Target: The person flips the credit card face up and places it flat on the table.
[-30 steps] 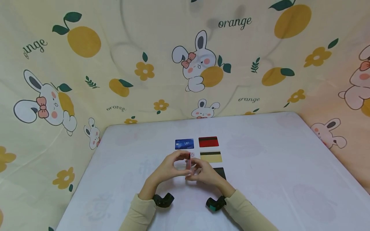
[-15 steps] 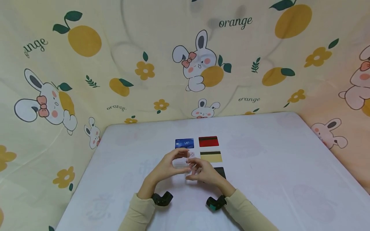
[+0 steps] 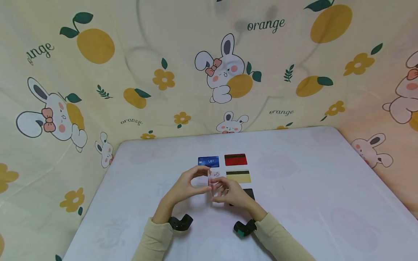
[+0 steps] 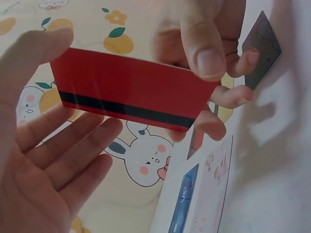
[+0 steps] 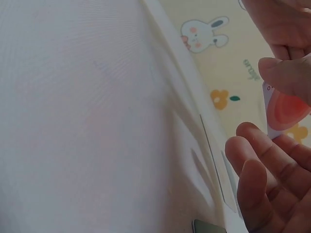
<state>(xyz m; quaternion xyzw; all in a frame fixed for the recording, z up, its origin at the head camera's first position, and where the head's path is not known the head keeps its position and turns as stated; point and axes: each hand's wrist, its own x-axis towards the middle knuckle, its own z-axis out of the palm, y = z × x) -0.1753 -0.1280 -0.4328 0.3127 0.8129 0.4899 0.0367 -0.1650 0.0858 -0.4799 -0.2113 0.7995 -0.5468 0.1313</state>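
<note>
Together, left hand (image 3: pixel 185 187), right hand (image 3: pixel 236 194) pinch red card (image 4: pixel 131 87); black card (image 3: pixel 250 193) partly hidden.

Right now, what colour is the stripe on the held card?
The stripe is black across the held card; clearest in the left wrist view.

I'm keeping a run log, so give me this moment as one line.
left hand pinches raised card | right hand pinches same card | on table: blue VIP card, red card, gold card, dark card, pale card
</note>
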